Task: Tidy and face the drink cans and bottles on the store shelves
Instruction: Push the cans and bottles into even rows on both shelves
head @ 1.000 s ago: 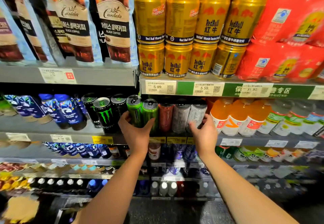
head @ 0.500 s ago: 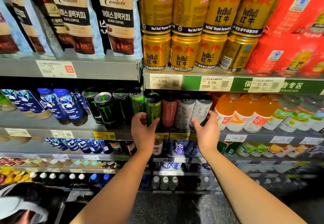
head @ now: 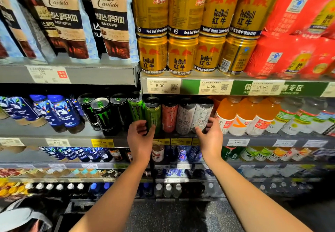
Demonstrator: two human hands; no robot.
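Shelves of grey metal fill the view, price tags along their front edges, dark speckled floor below. The top shelf carries coffee bags at the left, stacked gold cans in the middle and red packs at the right. The next shelf down holds blue bottles at the left, then black cans, green cans, a red can, silver cans and orange bottles towards the right. Lower shelves hold more bottles, blurred. The left hand curls loosely at the front edge before the green cans, fingers near them but holding none. The right hand grips the base of the rightmost silver can.
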